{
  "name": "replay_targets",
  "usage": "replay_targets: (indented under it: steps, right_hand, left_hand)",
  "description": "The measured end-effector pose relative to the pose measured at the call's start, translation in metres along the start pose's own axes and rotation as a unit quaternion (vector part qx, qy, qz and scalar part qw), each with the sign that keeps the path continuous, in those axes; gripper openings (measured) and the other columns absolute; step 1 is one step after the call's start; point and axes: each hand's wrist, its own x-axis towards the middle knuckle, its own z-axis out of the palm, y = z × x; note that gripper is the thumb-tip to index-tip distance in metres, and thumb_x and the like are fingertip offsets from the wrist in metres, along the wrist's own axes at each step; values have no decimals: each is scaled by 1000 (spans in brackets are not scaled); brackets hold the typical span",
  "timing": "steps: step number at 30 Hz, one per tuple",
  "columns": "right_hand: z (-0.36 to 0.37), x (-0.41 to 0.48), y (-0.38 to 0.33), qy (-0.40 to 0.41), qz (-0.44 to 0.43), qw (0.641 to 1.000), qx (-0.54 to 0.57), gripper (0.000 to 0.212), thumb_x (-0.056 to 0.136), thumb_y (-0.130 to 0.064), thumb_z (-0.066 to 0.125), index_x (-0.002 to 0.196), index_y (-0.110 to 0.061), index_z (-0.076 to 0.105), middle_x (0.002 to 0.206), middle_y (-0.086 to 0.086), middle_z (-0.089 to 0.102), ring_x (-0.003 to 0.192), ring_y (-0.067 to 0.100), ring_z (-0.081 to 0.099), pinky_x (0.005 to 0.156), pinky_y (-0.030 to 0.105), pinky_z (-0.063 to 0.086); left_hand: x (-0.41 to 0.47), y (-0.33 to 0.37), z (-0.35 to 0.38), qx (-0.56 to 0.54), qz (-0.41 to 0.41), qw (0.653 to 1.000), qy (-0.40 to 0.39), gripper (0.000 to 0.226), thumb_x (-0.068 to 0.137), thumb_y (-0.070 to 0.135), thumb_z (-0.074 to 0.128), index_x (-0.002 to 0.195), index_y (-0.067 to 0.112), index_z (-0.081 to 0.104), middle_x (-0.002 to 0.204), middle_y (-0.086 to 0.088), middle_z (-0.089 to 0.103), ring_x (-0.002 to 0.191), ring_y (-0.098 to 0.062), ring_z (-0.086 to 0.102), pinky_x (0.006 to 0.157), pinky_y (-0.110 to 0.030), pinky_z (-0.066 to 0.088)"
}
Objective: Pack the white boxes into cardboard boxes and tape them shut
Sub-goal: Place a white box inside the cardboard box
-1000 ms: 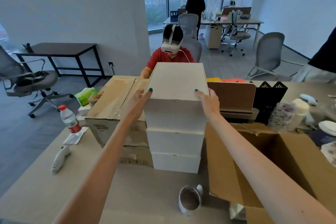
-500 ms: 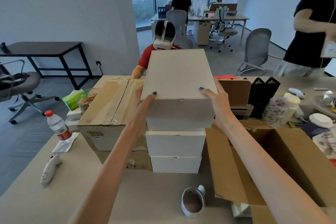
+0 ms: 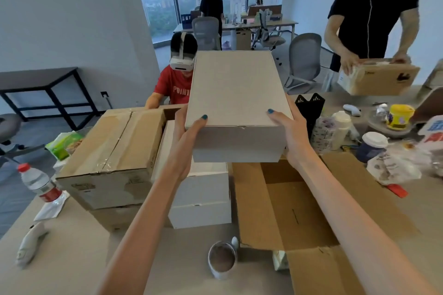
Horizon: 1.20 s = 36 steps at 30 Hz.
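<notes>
nearest, a tape roll (image 3: 221, 262) stands by the open cardboard box (image 3: 285, 201). above its far edge the left hand (image 3: 185, 141) and right hand (image 3: 291, 136) clamp the white box (image 3: 237, 103) by its sides, thumbs on the lid, clear of the white stack (image 3: 201, 199). i'd swing it right, level, then lower it between the flaps. a taped carton (image 3: 112, 151) crowds the left.

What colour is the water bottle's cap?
Red; the bottle cap shows best in the head view.
</notes>
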Motion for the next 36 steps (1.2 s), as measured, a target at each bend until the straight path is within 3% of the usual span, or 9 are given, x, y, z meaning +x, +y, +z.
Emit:
replay_targets:
  steps: [5,10,14,17,22,26,30,36]
  right_hand:
    - [-82,-10,2,14,9,1000,-9,65,79,-29,64,141,-28,46,127,-3,64,119,18,59,106,49,41]
    - [-166,-25,12,7,39,999,-35,60,78,-29,63,137,-30,50,125,-7,65,116,13,59,104,37,43]
    - [-220,-41,31,3,78,996,-47,62,75,-31,64,136,-29,50,126,-5,64,116,15,59,104,38,44]
    - [-245,-54,45,-3,110,993,-47,62,76,-28,66,137,-25,50,125,-3,65,116,17,60,98,33,46]
    - [-258,-67,64,-24,142,989,-37,59,80,-21,66,136,-22,51,123,-2,66,112,14,62,75,11,48]
    - [-257,-54,67,-34,140,989,-45,47,89,-8,62,133,-24,54,119,-6,67,109,11,62,80,16,48]
    - [-254,-42,76,-41,158,985,-52,44,90,-10,60,131,-26,55,118,-7,68,108,12,63,81,23,47]
    - [-248,-40,105,-35,224,974,-32,41,92,-13,57,130,-28,55,113,-7,69,96,11,67,61,14,49]
  left_hand:
    - [-19,-18,77,6,-37,999,-7,61,81,46,62,137,34,40,134,7,52,122,-14,50,106,-43,42]
    - [-55,-44,154,-11,-76,997,-12,61,80,46,60,135,33,37,136,3,48,123,-17,49,104,-39,44]
    - [-88,-66,200,0,-122,992,-8,67,79,51,58,138,30,34,132,6,48,118,-14,50,96,-31,47]
    - [-111,-77,217,0,-153,988,5,63,79,49,59,134,32,35,130,7,48,118,-14,50,98,-33,47]
    - [-133,-89,224,-16,-192,981,25,62,80,42,62,135,29,36,133,4,47,119,-15,52,92,-31,49]
    - [-135,-95,226,-45,-215,975,46,62,80,38,62,135,26,37,131,3,51,117,-16,56,91,-33,50]
    - [-127,-98,222,-48,-222,973,47,61,81,39,62,135,26,38,129,4,52,114,-15,58,87,-32,51]
    - [-113,-113,207,-2,-257,966,26,66,78,43,63,135,26,35,128,3,48,113,-16,55,87,-32,51]
